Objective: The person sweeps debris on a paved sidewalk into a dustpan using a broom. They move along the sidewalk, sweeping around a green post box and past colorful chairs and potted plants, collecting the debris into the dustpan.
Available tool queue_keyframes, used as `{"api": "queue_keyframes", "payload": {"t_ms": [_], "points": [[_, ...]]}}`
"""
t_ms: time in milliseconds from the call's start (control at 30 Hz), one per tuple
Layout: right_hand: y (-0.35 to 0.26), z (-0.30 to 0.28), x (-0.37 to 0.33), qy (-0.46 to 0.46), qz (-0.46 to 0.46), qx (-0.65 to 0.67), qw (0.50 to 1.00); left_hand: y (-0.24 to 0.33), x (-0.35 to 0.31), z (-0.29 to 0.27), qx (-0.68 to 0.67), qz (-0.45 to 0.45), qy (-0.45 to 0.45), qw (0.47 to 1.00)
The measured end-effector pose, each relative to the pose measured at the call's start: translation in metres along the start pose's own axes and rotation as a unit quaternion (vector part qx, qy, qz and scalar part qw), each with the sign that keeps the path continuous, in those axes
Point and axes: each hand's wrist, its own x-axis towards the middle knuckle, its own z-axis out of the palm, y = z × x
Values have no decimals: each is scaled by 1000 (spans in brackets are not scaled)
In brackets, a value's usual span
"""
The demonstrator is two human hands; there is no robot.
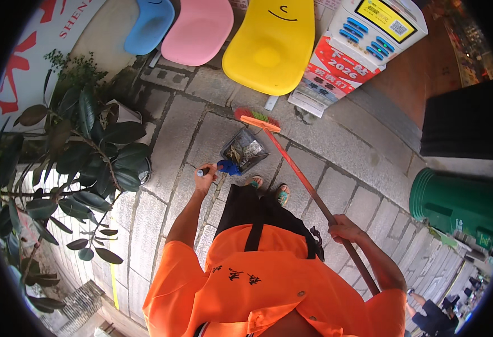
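Note:
My left hand (207, 177) grips the handle of a dark dustpan (245, 149) with a blue joint. The pan rests on the stone paving and holds leaves and litter. My right hand (344, 229) is closed around the long red-brown stick of a broom (300, 174). Its orange head with coloured bristles (256, 118) touches the ground just behind the pan. My feet in sandals (269, 189) stand right before the pan. I wear an orange shirt.
A large potted plant (83, 151) stands at the left. Blue, pink and yellow seats (269, 45) line the back, beside a white machine (364, 39). A green bin (454, 205) is at the right. A person (434, 314) is at the lower right.

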Motion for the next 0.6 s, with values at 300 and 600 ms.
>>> {"api": "queue_keyframes", "payload": {"t_ms": [300, 600], "points": [[-128, 43, 124, -90, -120, -197, 969, -3, -83, -91, -101, 0, 204, 974], [-311, 213, 264, -95, -142, -262, 950, -30, -57, -188, -115, -35, 276, 953]]}}
